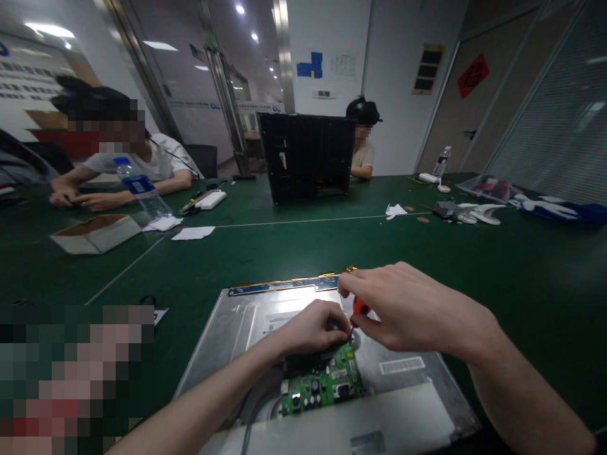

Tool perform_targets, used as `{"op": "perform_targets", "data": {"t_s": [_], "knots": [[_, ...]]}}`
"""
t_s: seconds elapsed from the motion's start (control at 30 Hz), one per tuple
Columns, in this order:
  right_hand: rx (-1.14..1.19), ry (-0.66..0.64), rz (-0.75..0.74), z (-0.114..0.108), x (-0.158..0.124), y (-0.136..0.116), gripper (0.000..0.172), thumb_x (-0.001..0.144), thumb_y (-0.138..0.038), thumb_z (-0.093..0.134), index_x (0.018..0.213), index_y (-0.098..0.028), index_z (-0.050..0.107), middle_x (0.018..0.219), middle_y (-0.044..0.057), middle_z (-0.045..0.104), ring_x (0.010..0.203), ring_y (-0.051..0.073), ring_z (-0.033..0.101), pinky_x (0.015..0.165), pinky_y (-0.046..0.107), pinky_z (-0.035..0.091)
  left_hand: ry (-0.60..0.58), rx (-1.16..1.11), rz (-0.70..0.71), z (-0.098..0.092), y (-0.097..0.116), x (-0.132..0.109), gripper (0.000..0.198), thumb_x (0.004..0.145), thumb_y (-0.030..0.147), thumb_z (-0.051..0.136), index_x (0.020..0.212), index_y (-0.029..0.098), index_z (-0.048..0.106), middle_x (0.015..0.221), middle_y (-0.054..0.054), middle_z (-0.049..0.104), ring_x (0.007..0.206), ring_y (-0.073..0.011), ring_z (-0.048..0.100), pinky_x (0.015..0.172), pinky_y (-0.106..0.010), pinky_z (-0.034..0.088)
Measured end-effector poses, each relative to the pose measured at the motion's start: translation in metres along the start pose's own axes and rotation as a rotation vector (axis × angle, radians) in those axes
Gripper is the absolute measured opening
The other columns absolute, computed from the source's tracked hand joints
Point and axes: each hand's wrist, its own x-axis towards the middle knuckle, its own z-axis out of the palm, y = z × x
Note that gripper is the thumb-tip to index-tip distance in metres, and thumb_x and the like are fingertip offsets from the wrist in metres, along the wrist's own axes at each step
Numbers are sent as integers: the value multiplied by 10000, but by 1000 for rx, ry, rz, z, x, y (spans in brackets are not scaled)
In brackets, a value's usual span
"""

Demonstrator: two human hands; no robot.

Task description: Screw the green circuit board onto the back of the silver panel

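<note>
A silver metal display panel (408, 385) lies flat in front of me, with a green circuit board (322, 385) on its middle. My right hand (393, 306) is closed around a screwdriver with a red and black handle (361, 308). Its shaft points down at the board's upper right corner. Beside that tip, my left hand (315, 328) has its fingers pinched together; whatever sits between them is hidden. Along the panel's far edge runs a narrow blue circuit strip (284, 286). A white plate (332, 426) covers the near part of the panel.
On the green table (227, 253) stand a cardboard box (95, 235), a water bottle (142, 189) and a black monitor housing (308, 158). Two people (161, 155) sit across the table. Gloves and a bag (493, 188) lie at the right. A blurred patch covers the lower left.
</note>
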Motion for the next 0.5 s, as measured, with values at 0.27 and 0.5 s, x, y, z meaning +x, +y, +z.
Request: {"op": "perform_targets", "data": {"t_s": [0.27,0.5], "knots": [[-57,-23,79,0,3,1,244,919,-400,505,847,-227,660,692,14,667,602,165,588,491,283,223,-2,-43,4,0,0,0,116,727,61,647,796,131,709,772,-3,701,732,-162,636,682,-214,462],[9,-37,4,-2,-1,0,107,819,-222,570,925,-202,567,837,24,685,688,172,605,520,273,291,-18,15,11,0,0,1,117,750,95,660,833,141,730,843,-20,720,793,-177,636,729,-229,455]]}}
